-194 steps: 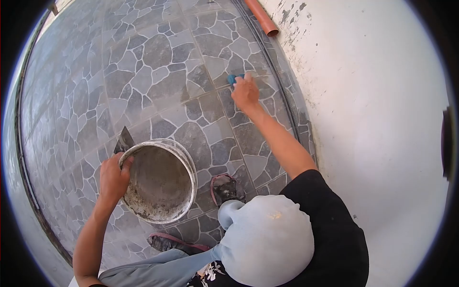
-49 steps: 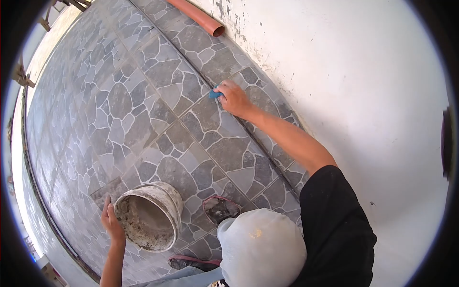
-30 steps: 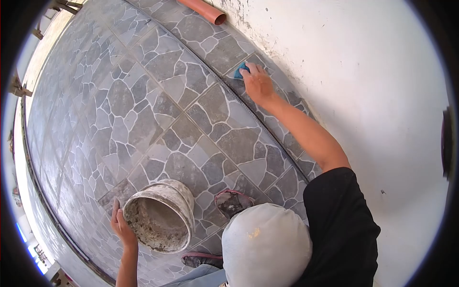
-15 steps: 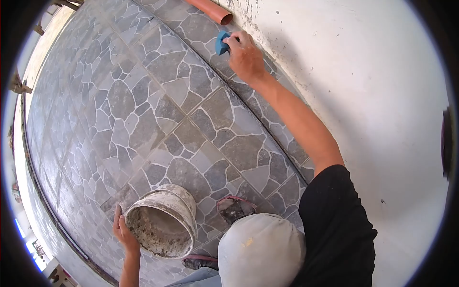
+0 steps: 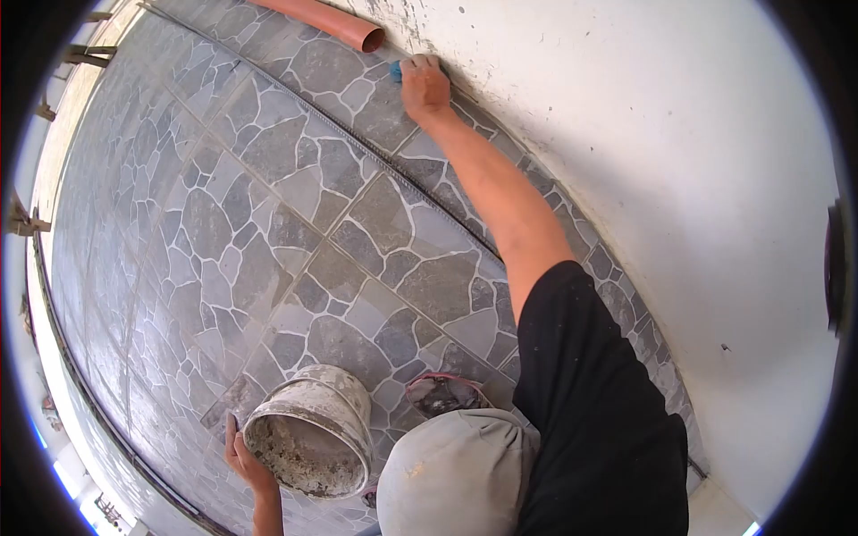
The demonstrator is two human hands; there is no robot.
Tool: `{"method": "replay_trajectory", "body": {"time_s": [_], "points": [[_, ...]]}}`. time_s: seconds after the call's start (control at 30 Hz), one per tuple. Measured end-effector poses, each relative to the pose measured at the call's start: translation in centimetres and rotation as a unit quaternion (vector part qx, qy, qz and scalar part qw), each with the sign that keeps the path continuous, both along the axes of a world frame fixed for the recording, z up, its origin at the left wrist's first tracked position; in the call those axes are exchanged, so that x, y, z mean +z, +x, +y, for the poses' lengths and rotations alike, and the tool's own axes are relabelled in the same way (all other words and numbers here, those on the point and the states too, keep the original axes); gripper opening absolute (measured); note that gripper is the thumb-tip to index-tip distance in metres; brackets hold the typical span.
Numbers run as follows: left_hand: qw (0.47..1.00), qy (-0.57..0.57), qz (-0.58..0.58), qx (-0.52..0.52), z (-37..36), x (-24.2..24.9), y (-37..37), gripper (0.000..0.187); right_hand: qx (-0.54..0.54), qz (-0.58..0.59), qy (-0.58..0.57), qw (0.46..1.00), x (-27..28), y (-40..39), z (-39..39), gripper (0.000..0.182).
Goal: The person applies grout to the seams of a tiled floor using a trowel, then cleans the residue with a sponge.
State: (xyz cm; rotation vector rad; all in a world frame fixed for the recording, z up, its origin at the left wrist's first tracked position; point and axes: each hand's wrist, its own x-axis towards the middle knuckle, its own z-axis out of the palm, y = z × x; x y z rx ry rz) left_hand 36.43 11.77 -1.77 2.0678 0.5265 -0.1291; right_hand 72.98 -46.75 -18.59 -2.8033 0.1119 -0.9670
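Note:
My right hand (image 5: 424,87) reaches far out to the foot of the white wall, its fingers closed on a blue sponge (image 5: 396,71). Most of the sponge is hidden under the hand, which is down at the floor beside the end of an orange pipe (image 5: 373,38). Near my body, my left hand (image 5: 249,462) grips the rim of a white bucket (image 5: 335,386) crusted with dried mortar. The bucket leans with its mouth towards me, and greyish-brown mix coats its inside. Below both hands lies a grey stone-patterned tile floor (image 5: 353,326) with pale joints.
A thin ribbed metal bar (image 5: 380,159) lies diagonally across the floor. The white wall (image 5: 661,170) rises on the right. My dark shoe (image 5: 442,394) and a rounded light grey cloth shape (image 5: 456,469) are close to the bucket.
My right hand has moved left and down to the floor by the wall with the sponge. My view has shifted, and the left hand still has the bucket's rim.

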Motion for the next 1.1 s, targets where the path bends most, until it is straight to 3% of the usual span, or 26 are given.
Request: {"method": "replay_trajectory", "body": {"time_s": [0.1, 0.2, 0.27, 0.53, 0.67, 0.8, 0.93, 1.1], "points": [[1.0, 0.012, -0.01, -0.012, 0.2, 0.1, 0.4, 0.054, -0.072, 0.056, -0.054, 0.994, 1.8, -0.1, 1.2, 0.019], [0.999, 0.032, -0.01, -0.033, 0.1, -0.2, 0.3, 0.054, -0.007, 0.107, -0.109, 0.988, 2.1, -4.3, 0.2, 0.023], [1.0, -0.01, -0.01, 0.011, -1.3, 0.8, 0.4, 0.054, 0.002, 0.141, -0.087, 0.986, 2.3, -8.8, -1.7, 0.023], [0.999, -0.017, -0.029, -0.008, 0.5, -0.5, 0.1, 0.055, -0.058, 0.2, 0.006, 0.978, 4.0, -34.7, -9.2, 0.029], [0.999, -0.026, -0.033, -0.026, 0.0, -0.2, 0.2, 0.055, -0.047, 0.096, 0.029, 0.994, 3.4, -33.0, -8.6, 0.026], [0.998, -0.047, -0.03, -0.008, 0.5, -0.8, 0.4, 0.055, -0.018, 0.002, 0.043, 0.999, 0.4, -18.9, -5.3, 0.024], [0.999, -0.013, -0.028, -0.019, 0.2, 0.0, 0.3, 0.054, -0.025, 0.082, 0.015, 0.996, 0.5, -4.7, -0.7, 0.021], [0.999, 0.014, -0.035, -0.026, 0.3, -0.4, 0.2, 0.053, -0.032, 0.132, -0.014, 0.991, 1.8, -5.3, -0.3, 0.019]]}}
